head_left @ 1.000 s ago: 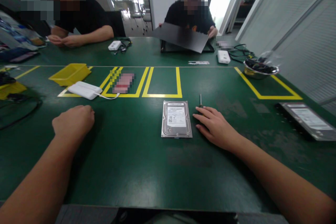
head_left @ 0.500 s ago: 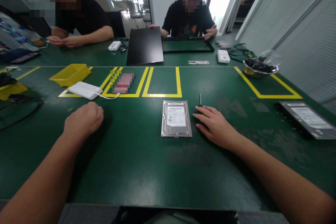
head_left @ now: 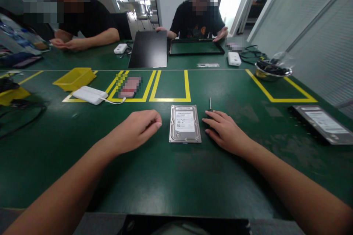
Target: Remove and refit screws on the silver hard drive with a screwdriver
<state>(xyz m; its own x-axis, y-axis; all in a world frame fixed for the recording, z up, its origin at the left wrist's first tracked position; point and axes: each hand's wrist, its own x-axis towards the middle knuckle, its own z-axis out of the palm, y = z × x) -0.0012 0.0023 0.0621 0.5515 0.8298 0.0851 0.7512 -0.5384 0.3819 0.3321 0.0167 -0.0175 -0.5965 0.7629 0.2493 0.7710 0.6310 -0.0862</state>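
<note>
A silver hard drive (head_left: 185, 123) lies label up on the green table (head_left: 176, 176), straight in front of me. My left hand (head_left: 137, 130) rests on the table just left of the drive, its fingers loosely curled together with nothing in them, fingertips a short way from the drive's edge. My right hand (head_left: 226, 131) lies flat just right of the drive, fingers stretched out over the handle of a screwdriver (head_left: 210, 104). Only the screwdriver's thin shaft shows beyond the fingertips.
Yellow tape boxes (head_left: 169, 100) mark the table beyond the drive. A white power bank (head_left: 88, 94) and yellow bin (head_left: 74, 78) sit at the left; a second drive (head_left: 322, 123) and metal bowl (head_left: 271, 71) at the right. Two people sit across, with a black panel (head_left: 149, 49) and frame (head_left: 195, 47).
My left hand has slid right across the table, from far left to just beside the drive. My right hand has stayed put. The person opposite laid the black panel down beside the frame.
</note>
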